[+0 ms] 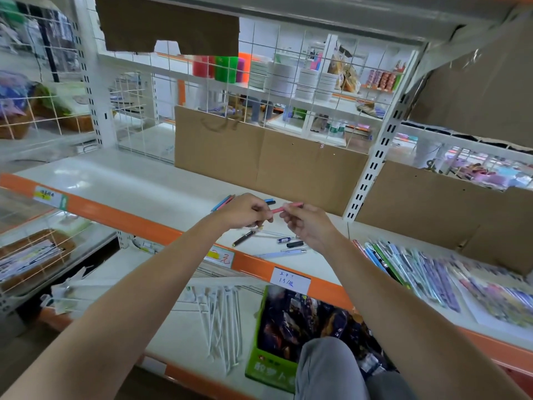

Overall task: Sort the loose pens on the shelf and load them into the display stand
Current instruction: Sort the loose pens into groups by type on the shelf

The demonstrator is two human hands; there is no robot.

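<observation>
Both my hands are raised above the white shelf (138,192). My left hand (245,210) and my right hand (308,223) pinch the two ends of a pink pen (284,208) held level between them. Below them several loose pens lie on the shelf: a black one (243,238), a pale lavender one (284,253), a small dark cap (294,243) and a clear one (274,233). Behind my left hand lie blue and pink pens (223,202), with a blue-and-black pen (270,201) next to them. No display stand shows in this view.
A row of packaged pens (409,267) fills the shelf to the right. Cardboard sheets (259,157) line the shelf's back. The orange shelf edge (121,215) carries price labels. Below stand a green box (277,342) and white metal hooks (222,321). My knee (326,368) is at the bottom.
</observation>
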